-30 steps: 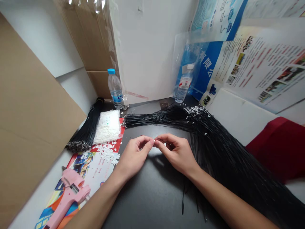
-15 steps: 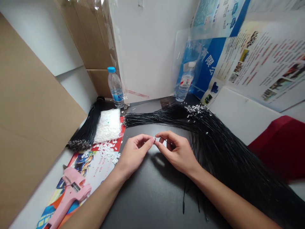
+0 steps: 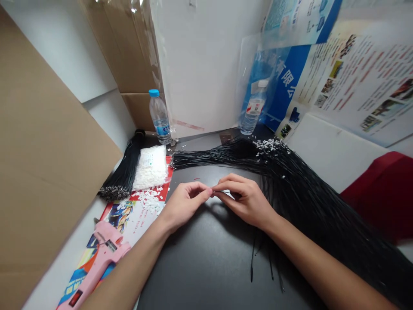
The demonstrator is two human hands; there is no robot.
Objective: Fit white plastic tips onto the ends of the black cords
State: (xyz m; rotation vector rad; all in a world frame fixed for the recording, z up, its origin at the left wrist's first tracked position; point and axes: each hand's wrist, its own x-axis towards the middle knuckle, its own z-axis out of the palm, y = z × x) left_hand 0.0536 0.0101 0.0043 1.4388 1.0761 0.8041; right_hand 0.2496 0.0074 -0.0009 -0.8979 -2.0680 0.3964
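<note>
Here, a tiny white tab [image 3: 212,192] seems pinched where the left hand [image 3: 185,203] and right hand [image 3: 243,201] meet, both curled nearly shut above the dark table [image 3: 206,267]. Black cords [image 3: 222,157] fan behind; loose tabs [image 3: 147,201] lie left.

Pink glue gun [image 3: 108,252], two water bottles [image 3: 160,117]

Blue poster band [image 3: 288,92] | 1 o'clock | white Chinese characters 有限公 legible | water bottle label [image 3: 160,129] and printed sheet [image 3: 135,228] too small to read
</note>
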